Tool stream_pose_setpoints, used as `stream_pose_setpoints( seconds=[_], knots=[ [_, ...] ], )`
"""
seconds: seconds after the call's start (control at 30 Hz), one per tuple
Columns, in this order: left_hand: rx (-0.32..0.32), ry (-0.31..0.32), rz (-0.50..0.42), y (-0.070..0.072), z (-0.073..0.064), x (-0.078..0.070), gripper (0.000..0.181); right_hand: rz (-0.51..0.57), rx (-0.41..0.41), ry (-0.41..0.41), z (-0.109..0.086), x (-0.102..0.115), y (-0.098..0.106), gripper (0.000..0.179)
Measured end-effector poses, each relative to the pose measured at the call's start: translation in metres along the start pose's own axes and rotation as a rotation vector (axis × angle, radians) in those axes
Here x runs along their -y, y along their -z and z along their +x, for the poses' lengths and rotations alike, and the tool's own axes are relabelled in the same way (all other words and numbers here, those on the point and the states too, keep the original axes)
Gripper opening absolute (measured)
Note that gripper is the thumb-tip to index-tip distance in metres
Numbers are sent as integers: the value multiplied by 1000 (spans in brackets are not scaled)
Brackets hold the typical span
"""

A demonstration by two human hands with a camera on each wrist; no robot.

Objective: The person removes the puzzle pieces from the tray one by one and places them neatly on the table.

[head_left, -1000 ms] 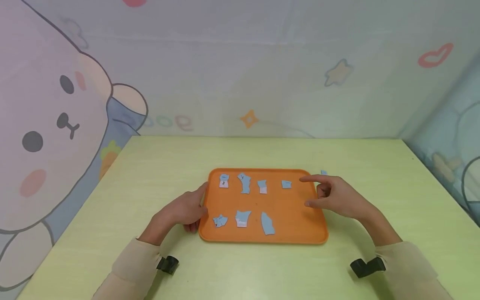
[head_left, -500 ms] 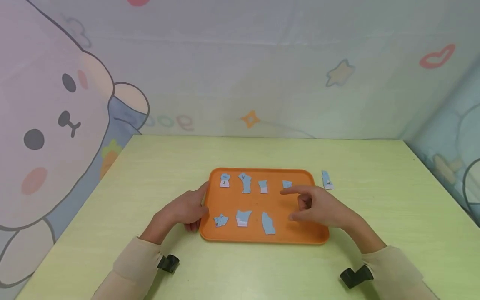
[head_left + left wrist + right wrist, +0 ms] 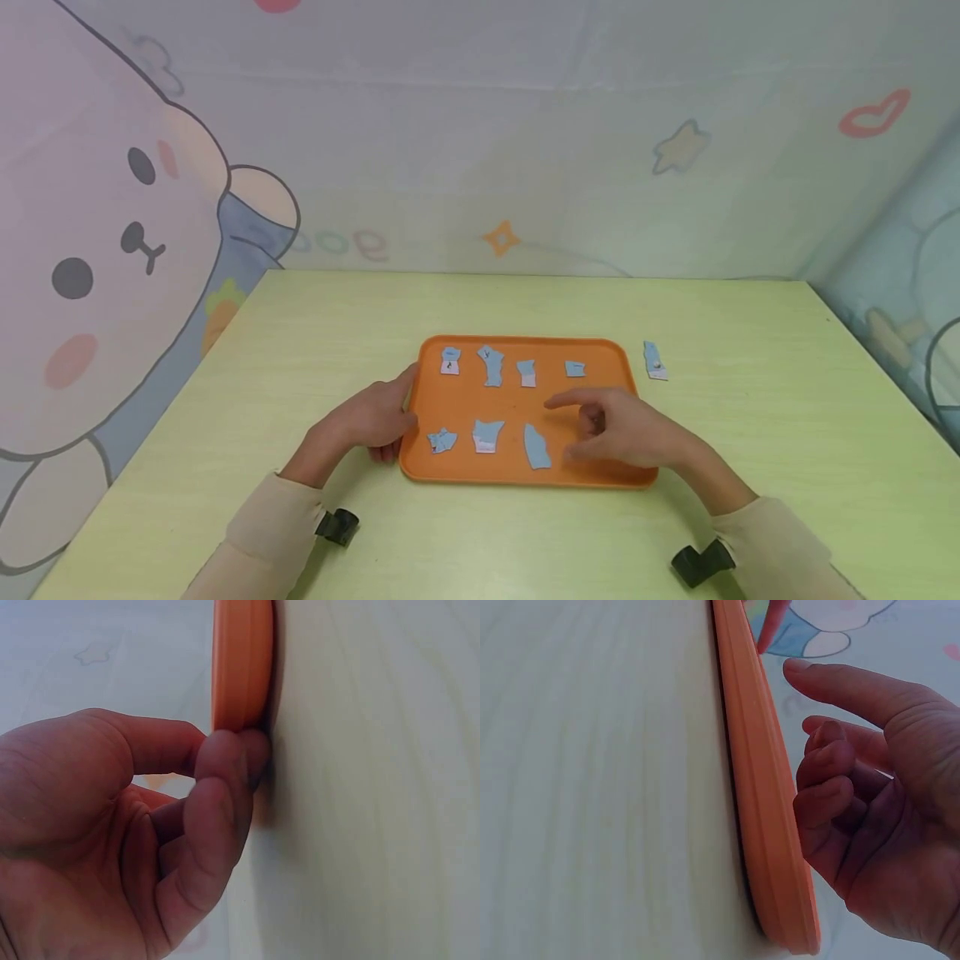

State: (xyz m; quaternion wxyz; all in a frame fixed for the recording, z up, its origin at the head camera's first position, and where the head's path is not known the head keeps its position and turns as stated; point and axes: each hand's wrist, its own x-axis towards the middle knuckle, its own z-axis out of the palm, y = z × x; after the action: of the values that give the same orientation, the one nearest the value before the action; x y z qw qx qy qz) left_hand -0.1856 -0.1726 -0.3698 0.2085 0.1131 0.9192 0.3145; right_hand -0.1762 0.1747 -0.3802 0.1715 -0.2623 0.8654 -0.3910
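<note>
Gripping the tray (image 3: 510, 408) with the left hand (image 3: 375, 415); right hand (image 3: 622, 425) above it

Left hand: clamped on the tray's left rim, thumb at the edge, other fingers bent by the outer wall. Right hand: over the tray's right half, index finger pointing left, index and thumb apart, remaining fingers loosely curled. Contact with the tray surface: cannot tell.

Nearest scrap to the right thumb: a curved blue scrap (image 3: 537, 447), just left of it, at the right end of the near row. Leftward in that row: a blue-and-white scrap (image 3: 486, 437), then a jagged scrap (image 3: 442, 441).

Far row, right to left: a small scrap (image 3: 574, 368), a two-tone scrap (image 3: 527, 373), a long scrap (image 3: 492, 367), a marked scrap (image 3: 450, 361).

Off the tray: a narrow scrap (image 3: 655, 361) on the table (image 3: 780, 375), right of the tray's far right corner.

Each forearm: pale sleeve (image 3: 266, 529), black wrist camera (image 3: 343, 527). Beyond the table's far edge: printed cloth (image 3: 465, 133), large bear figure at left.
</note>
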Motion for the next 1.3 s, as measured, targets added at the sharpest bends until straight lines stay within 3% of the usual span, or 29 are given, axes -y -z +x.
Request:
stream_pose_setpoints(
  seconds=[0.5,0.73,1.3],
  knots=[
    [-3,39,14,1,0,-3,73,-102,62,19,7,9,-11,53],
    [-2,35,26,0,1,-4,69,-172,85,47,11,9,-13,56],
    [4,11,15,-1,2,-1,63,-151,117,23,14,8,-15,55]
  ],
)
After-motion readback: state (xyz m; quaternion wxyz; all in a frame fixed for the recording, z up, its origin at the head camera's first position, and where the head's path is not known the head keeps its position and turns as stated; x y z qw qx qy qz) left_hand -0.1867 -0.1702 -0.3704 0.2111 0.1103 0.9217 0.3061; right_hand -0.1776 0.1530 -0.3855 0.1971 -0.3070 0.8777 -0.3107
